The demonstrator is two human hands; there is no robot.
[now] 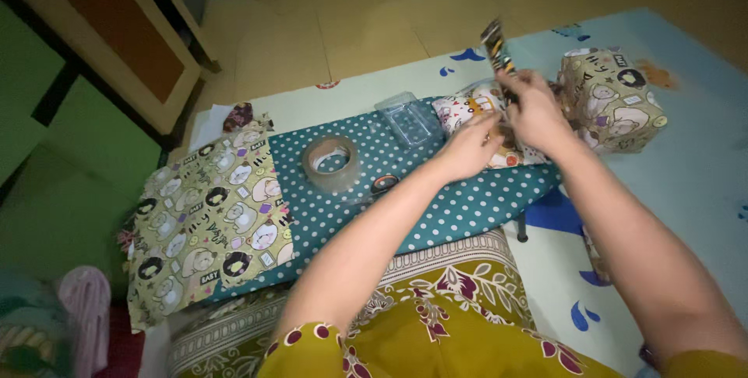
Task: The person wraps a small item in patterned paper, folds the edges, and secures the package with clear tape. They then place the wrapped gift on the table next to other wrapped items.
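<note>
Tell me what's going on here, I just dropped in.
A person sits at a low board covered in teal polka-dot cloth. Both hands work together over a small item at the far end: the left hand and right hand hold a narrow dark strip that sticks up above them. A roll of tape and a clear plastic case rest on the board, a sheet of cartoon wrapping paper lies to the left, and a wrapped box sits on the mat to the right.

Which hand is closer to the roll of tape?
Left. The left hand is over the dotted board, to the right of the tape roll. The right hand is farther right, beside the wrapped box.
</note>
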